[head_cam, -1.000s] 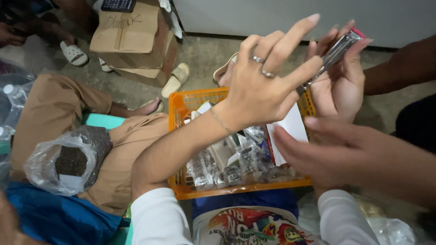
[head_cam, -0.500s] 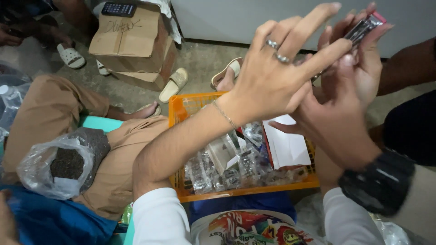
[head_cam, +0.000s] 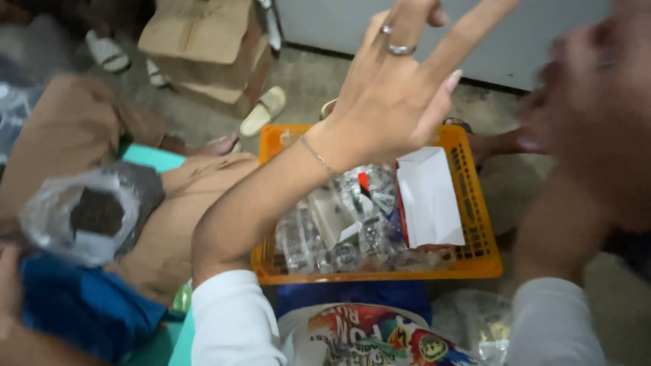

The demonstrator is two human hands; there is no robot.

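My left hand (head_cam: pixel 397 95) is raised high over an orange plastic basket (head_cam: pixel 478 261), fingers spread, two rings on them and a thin bracelet at the wrist. Nothing shows in it. My right hand (head_cam: pixel 597 108) is up at the right edge, very close and badly blurred, so its grip cannot be made out. Both arms wear white sleeves. The basket holds several small clear packets (head_cam: pixel 325 234) and a white open box (head_cam: pixel 428 200).
A person in brown clothes (head_cam: pixel 74 132) sits at the left, beside a clear bag with dark contents (head_cam: pixel 95 213) and a blue cloth (head_cam: pixel 74 308). A cardboard box (head_cam: pixel 203 51) and sandals (head_cam: pixel 264 112) lie beyond. A colourful printed bag (head_cam: pixel 366 335) is below the basket.
Both my hands have risen and come closer to the camera. The small dark packet held up at the right and the other person's hand with a watch are no longer distinguishable.
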